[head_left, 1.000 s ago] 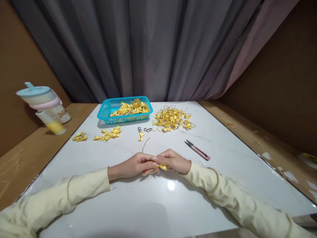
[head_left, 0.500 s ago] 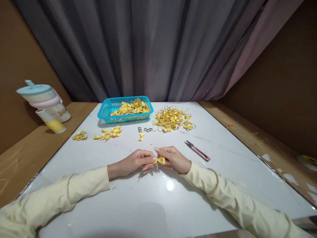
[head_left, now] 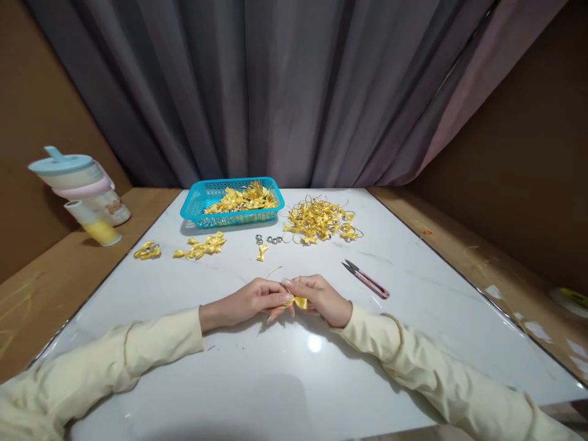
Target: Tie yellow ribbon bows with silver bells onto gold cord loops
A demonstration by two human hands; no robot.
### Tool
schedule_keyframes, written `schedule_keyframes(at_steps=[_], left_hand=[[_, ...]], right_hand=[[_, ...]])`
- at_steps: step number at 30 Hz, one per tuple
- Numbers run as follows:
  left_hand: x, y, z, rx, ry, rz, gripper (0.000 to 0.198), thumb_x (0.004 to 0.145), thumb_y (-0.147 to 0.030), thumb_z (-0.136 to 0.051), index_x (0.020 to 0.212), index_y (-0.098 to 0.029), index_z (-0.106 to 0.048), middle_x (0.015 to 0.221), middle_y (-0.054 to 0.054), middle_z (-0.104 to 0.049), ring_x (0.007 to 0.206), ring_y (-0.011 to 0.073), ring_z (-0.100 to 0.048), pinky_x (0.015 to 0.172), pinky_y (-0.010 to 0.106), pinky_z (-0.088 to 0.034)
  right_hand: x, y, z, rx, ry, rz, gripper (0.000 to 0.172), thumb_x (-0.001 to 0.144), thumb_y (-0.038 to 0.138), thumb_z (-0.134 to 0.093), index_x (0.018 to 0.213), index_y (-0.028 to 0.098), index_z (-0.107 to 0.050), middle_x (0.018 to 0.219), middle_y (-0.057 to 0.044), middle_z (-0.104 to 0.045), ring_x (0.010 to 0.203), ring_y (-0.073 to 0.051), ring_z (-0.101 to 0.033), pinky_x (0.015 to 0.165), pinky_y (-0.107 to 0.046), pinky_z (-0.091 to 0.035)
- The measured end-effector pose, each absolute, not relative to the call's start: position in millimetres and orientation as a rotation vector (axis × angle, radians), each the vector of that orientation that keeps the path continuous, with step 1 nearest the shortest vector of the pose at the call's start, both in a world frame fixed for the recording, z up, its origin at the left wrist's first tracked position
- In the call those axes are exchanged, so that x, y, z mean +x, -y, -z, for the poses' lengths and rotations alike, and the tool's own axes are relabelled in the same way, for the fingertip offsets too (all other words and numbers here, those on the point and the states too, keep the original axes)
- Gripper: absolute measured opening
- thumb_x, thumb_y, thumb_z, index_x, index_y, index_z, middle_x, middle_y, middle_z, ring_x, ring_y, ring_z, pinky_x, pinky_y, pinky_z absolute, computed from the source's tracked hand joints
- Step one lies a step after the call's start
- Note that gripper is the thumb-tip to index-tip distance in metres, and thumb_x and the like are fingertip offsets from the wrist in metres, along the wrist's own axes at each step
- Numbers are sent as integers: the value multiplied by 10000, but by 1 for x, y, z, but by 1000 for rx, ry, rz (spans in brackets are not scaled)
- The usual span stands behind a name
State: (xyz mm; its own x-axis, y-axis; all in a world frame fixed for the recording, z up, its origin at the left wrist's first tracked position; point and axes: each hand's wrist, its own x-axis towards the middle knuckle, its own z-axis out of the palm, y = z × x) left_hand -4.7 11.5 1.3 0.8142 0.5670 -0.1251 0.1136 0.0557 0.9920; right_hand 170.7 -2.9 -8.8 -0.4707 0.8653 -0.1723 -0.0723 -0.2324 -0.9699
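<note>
Both hands meet over the middle of the white table, around a small yellow ribbon bow (head_left: pixel 300 302). My left hand (head_left: pixel 257 300) pinches the bow's left side between thumb and fingers. My right hand (head_left: pixel 321 298) is closed at its right side, with the thumb against the top near the bow's centre. A thin gold cord (head_left: pixel 275 269) sticks out above the fingers, and another end hangs below. Just beyond lie a single yellow bow (head_left: pixel 261 253) and several silver heart-shaped beads (head_left: pixel 274 240). Pink-handled thread snips (head_left: pixel 366 279) rest right of my right hand.
A blue basket (head_left: pixel 193 211) of yellow bows stands at the back. Beside it is a heap of corded bows (head_left: pixel 316 219). Loose bows (head_left: pixel 202 246) and a looped bow (head_left: pixel 147 250) lie left. A tumbler (head_left: pixel 87 184) and a yellow thread spool (head_left: pixel 98 229) stand far left.
My right thumb has moved slightly left and down, closer to my left fingertips and the bow's centre. The bow has shifted slightly down and is more covered by the fingers.
</note>
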Motion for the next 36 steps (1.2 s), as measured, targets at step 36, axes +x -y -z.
schedule_keyframes(at_steps=[36], left_hand=[[-4, -13, 6, 1163, -501, -307, 230, 844, -360, -517, 782, -139, -510, 455, -73, -387, 416, 71, -372, 458, 213, -354]], right_hand=[[211, -20, -9, -918, 1576, -1955, 434, 741, 544, -574, 733, 112, -550, 458, -31, -616, 324, -91, -479, 360, -210, -376]])
